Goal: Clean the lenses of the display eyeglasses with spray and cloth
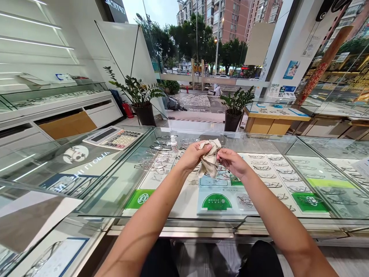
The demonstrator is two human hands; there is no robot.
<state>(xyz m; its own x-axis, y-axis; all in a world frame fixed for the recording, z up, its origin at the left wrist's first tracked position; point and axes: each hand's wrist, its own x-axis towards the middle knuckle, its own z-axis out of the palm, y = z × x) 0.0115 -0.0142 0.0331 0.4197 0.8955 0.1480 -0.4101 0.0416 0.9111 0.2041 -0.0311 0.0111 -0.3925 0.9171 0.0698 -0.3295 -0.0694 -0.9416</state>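
Glass counter (173, 221) before a wide window (180, 80), hands meeting above it

Both hands come together over the middle of the counter. The left hand (192, 156) is closed, its thumb pressing a pale cloth (209, 164) against the fingers, with the loose end hanging below. Just beside it, the right hand (235, 163) is nearly shut, thumb and fingertips pinching what look like thin, dark-rimmed glasses (215, 146). They sit between the hands, partly wrapped in the cloth; how much the left fingers grip through the fabric is hidden.

Judging by the slim wire, the glasses should be very light, springy and easily bent, with lenses that smear under bare skin and may slip when wet. A soft pinch at the rim or bridge, each lens backed by cloth, would suit them better than a pull on an arm. The cloth looks limp and light, and should bunch wherever it is held.

Just beyond the left hand stands a white bottle (174, 144). Nearer the body than the hands lies a green card (216, 201); to their right, frames (262, 168) lie in rows under the glass. Well left of them is a calculator (113, 137), and far beyond, a plant (235, 103).
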